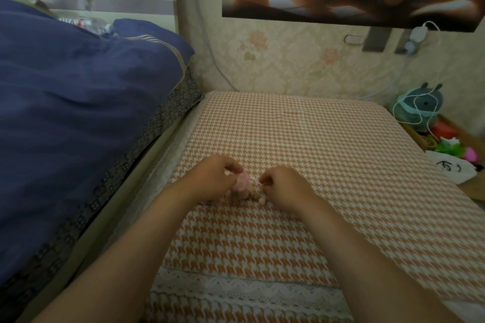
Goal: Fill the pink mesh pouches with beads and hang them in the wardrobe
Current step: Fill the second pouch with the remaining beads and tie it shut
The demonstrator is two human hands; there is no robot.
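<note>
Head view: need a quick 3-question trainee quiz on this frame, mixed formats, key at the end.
1. True or false: the pink mesh pouch is hanging in a wardrobe.
2. Multiple choice: what lies left of the houndstooth-covered surface? A) a blue duvet B) a laptop C) a stack of plates
3. Short answer: where are the loose beads relative to the right hand?

Key:
1. False. The pouch is low over the houndstooth surface, between the left hand and right hand.
2. A, the blue duvet.
3. On the cloth beside the right hand, at its inner, thumb side.
</note>
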